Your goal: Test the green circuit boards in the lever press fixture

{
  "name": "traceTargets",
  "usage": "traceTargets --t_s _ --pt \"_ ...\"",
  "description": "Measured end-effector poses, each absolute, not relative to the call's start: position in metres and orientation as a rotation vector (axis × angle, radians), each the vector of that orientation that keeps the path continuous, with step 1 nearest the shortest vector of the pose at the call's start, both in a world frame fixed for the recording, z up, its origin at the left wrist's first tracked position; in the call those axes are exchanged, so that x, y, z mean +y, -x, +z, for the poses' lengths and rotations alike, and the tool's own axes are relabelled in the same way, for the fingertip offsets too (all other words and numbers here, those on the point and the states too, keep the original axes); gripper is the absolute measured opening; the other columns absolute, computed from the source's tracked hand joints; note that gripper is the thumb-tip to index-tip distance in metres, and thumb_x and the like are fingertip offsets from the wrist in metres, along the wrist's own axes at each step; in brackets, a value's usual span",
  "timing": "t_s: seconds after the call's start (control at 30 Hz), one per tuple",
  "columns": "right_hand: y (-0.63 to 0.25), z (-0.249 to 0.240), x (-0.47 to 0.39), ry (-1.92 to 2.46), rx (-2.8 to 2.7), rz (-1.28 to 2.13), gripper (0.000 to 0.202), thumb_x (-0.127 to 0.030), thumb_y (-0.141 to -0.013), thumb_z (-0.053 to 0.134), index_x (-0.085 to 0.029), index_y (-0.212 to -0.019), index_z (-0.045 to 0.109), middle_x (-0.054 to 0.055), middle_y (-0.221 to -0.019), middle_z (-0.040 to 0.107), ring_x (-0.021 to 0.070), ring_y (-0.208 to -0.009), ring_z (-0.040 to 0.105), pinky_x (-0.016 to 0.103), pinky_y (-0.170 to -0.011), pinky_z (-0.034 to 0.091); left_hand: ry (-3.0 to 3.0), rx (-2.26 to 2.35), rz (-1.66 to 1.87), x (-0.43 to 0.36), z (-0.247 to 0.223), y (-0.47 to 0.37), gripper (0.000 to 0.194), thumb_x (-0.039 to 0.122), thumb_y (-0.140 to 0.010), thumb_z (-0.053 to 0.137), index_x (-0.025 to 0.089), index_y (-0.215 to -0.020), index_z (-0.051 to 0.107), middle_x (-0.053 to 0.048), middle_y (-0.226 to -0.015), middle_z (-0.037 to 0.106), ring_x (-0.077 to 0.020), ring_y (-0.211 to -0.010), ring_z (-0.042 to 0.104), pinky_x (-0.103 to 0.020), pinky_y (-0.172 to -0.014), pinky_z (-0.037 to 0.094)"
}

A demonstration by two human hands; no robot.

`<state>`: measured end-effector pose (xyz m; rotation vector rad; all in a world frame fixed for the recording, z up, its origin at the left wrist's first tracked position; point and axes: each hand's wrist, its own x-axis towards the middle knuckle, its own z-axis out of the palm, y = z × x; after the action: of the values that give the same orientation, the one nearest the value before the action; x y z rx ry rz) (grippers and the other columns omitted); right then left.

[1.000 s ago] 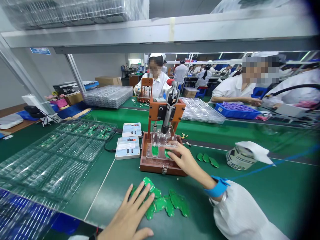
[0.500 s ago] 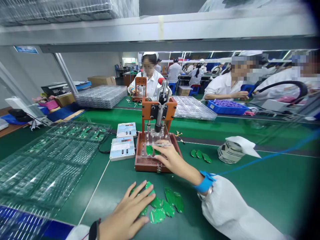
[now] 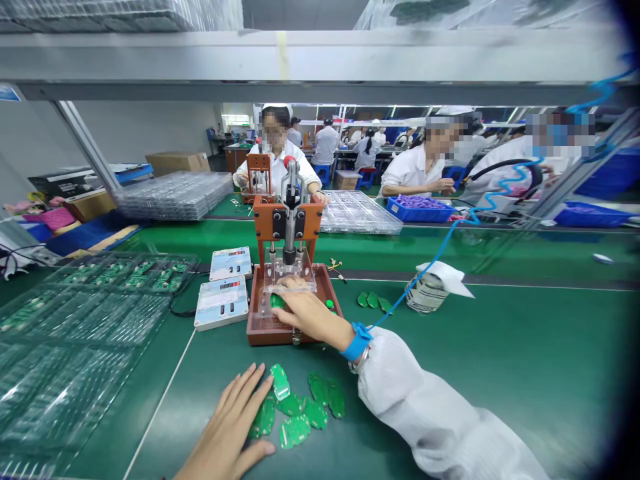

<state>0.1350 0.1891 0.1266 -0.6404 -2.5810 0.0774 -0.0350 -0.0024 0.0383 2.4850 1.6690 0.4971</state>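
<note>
My right hand [image 3: 310, 310] reaches into a toggle-clamp test fixture [image 3: 267, 337] with an orange-brown frame and box base. Its fingers lie over the clear plate, apart from the thumb, beside a green circuit board [image 3: 277, 301] seated there; the fingertips are partly hidden. A blue wrist strap [image 3: 358, 341] is round that wrist. On the green table my left hand [image 3: 227, 427] rests palm down with its fingers stretched out, its fingertips at the edge of a loose spread of green circuit boards [image 3: 295, 430]. The fixture's red-tipped lever [image 3: 289, 162] stands upright.
Left of the fixture are two meter boxes [image 3: 221, 303] with red digits. Clear trays [image 3: 115, 327] holding boards fill the left side. Several boards [image 3: 371, 300] and a paper-wrapped tub [image 3: 426, 293] lie to the right, with a blue coiled cord [image 3: 440, 250] crossing over. Co-workers sit opposite.
The view has swung right, so things appear further left. My left hand has drawn back slightly, uncovering more of the boards. My right hand stays at the fixture, its fingers more bent.
</note>
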Motion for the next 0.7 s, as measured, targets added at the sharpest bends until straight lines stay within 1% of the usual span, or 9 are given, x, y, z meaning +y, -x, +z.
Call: traceTargets --t_s 0.07,0.1,0.23,0.33,0.4,0.5,0.63,0.7 --pt "-0.144 0.119 0.183 0.59 -2.515 0.02 0.03 -0.027 -0.093 0.05 -0.012 -0.118 0.053 0.016 -0.117 0.052 0.028 -0.111 0.046 0.046 -0.096 0.042 -2.42 1.639 0.535 -0.005 0.037 0.041 0.085 0.04 -0.085 0.063 0.034 -0.15 0.008 -0.007 -0.15 0.031 -0.0313 -0.133 0.038 -0.046 -0.1 0.044" --pt "-0.152 0.114 0.179 0.554 -2.48 -0.007 0.032 -0.027 -0.093 0.047 -0.012 -0.122 0.051 0.017 -0.117 0.052 0.028 -0.112 0.046 0.047 -0.096 0.042 -2.394 1.633 0.561 -0.007 0.037 0.044 0.084 0.04 -0.085 0.063 0.035 -0.15 0.009 -0.007 -0.149 0.033 -0.0306 -0.132 0.04 -0.045 -0.1 0.045" --pt "-0.211 0.084 0.176 0.505 -2.308 -0.152 0.041 -0.026 -0.093 0.045 -0.016 -0.132 0.041 0.016 -0.118 0.052 0.0287 -0.116 0.046 0.048 -0.095 0.043 -2.347 1.653 0.714 -0.013 0.033 0.056 0.068 0.033 -0.09 0.055 0.04 -0.148 0.018 -0.002 -0.144 0.043 -0.0268 -0.127 0.047 -0.039 -0.099 0.047" --pt "-0.269 0.061 0.197 0.808 -2.188 -0.223 0.042 -0.028 -0.093 0.044 -0.019 -0.134 0.04 0.016 -0.118 0.053 0.0296 -0.114 0.048 0.049 -0.092 0.042 -2.316 1.671 0.773 -0.011 0.029 0.059 0.059 0.031 -0.09 0.054 0.042 -0.143 0.031 -0.001 -0.139 0.05 -0.0258 -0.124 0.05 -0.039 -0.098 0.048" --pt "-0.301 0.05 0.216 1.026 -2.167 -0.183 0.044 -0.034 -0.094 0.041 -0.016 -0.134 0.04 0.017 -0.116 0.054 0.0298 -0.111 0.049 0.049 -0.09 0.042 -2.274 1.679 0.769 -0.009 0.029 0.058 0.052 0.03 -0.09 0.054 0.041 -0.139 0.04 -0.001 -0.136 0.053 -0.0256 -0.123 0.051 -0.039 -0.097 0.048" --pt "-0.326 0.041 0.239 1.164 -2.247 -0.135 0.048 -0.04 -0.094 0.037 -0.011 -0.131 0.043 0.018 -0.115 0.055 0.0299 -0.11 0.05 0.047 -0.088 0.042 -2.21 1.687 0.725 -0.009 0.036 0.054 0.046 0.03 -0.091 0.054 0.038 -0.135 0.046 -0.003 -0.136 0.053 -0.0261 -0.125 0.049 -0.042 -0.098 0.048" --pt "-0.328 0.036 0.249 1.197 -2.344 -0.109 0.046 -0.041 -0.095 0.034 -0.011 -0.126 0.048 0.018 -0.117 0.056 0.0294 -0.112 0.049 0.047 -0.09 0.039 -2.169 1.696 0.617 -0.012 0.053 0.046 0.05 0.028 -0.09 0.055 0.035 -0.138 0.043 -0.004 -0.143 0.045 -0.0286 -0.131 0.04 -0.049 -0.102 0.042" --pt "-0.326 0.034 0.249 1.193 -2.354 -0.086 0.045 -0.042 -0.095 0.033 -0.013 -0.124 0.051 0.017 -0.117 0.057 0.0293 -0.111 0.05 0.047 -0.091 0.038 -2.156 1.661 0.595 -0.012 0.06 0.042 0.053 0.025 -0.089 0.055 0.033 -0.14 0.041 -0.006 -0.143 0.044 -0.0295 -0.133 0.037 -0.051 -0.103 0.04"
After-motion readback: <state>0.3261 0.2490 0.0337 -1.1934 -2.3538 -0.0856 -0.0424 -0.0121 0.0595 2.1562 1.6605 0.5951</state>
